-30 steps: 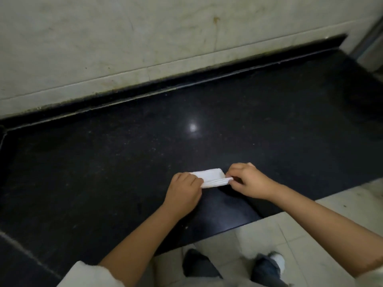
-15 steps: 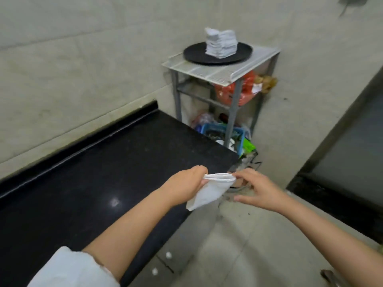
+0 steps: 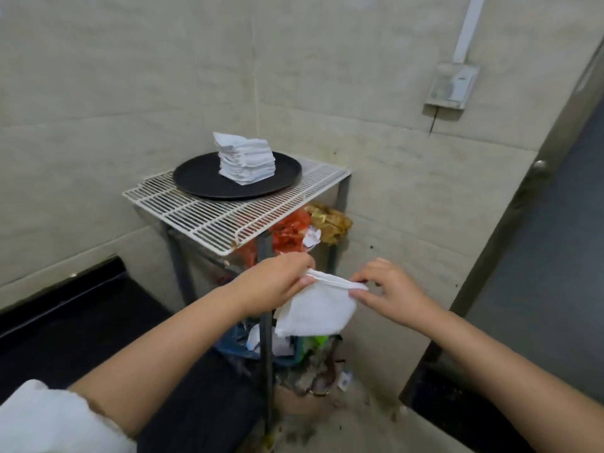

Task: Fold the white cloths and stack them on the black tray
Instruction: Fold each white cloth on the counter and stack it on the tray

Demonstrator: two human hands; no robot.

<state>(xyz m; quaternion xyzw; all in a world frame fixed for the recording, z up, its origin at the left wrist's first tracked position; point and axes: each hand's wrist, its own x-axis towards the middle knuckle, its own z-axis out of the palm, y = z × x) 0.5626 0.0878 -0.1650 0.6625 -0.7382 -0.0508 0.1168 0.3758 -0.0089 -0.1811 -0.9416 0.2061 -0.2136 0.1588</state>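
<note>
Holding a folded white cloth (image 3: 318,310) in the air by its upper hem, the left hand (image 3: 274,284) pinched one end and the right hand (image 3: 389,291) pinched the other, thumb and fingertips closed on the fabric at each side. A second before, the same cloth lay on the black counter (image 3: 65,322) under both hands; by this moment it had been lifted clear and the view had swung right toward the stand. That change suggested that folding of this piece was nearly or wholly finished and that carrying it to the stack was the step in hand.

The black tray (image 3: 196,178) sat on a white wire shelf (image 3: 202,220), far and slightly left of the hands, bearing a tall stack of folded cloths (image 3: 246,158) near its middle. The held cloth hung well apart from the tray, below shelf level and just beyond the shelf's near right corner.

Beneath the shelf lay red and brown wrappers (image 3: 307,228) and a blue crate (image 3: 235,346) of litter on the floor. A grey door (image 3: 555,256) stood at right, a wall box (image 3: 452,86) above it. The shelf's raised near edge and the height of the stack were the likely hindrances: the cloth would need lifting above both before it could be set down squarely.
</note>
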